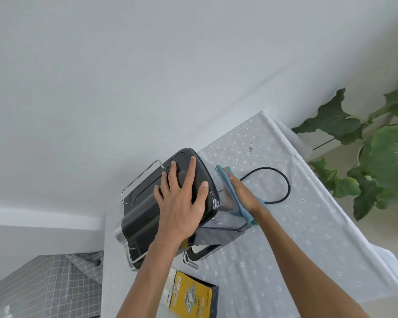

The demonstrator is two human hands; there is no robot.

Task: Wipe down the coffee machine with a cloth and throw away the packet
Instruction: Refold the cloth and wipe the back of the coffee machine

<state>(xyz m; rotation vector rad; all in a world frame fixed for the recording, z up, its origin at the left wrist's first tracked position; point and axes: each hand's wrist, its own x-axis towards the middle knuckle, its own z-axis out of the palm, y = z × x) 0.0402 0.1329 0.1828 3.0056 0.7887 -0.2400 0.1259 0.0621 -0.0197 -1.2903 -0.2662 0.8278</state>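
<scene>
A black coffee machine (145,214) with chrome rails stands on a table covered by a white dotted cloth (285,237). My left hand (182,198) lies flat on the machine's glossy top, fingers spread. Against the machine's right side, my right hand (244,191) presses a blue cloth (233,198) with straight fingers. A yellow and black packet (191,297) lies flat on the table near the front edge, below the machine.
The machine's black power cord (283,180) loops on the table to the right of my right hand. A leafy green plant (377,157) stands past the table's right edge. A grey checked fabric (51,285) lies at lower left. The white wall is close behind.
</scene>
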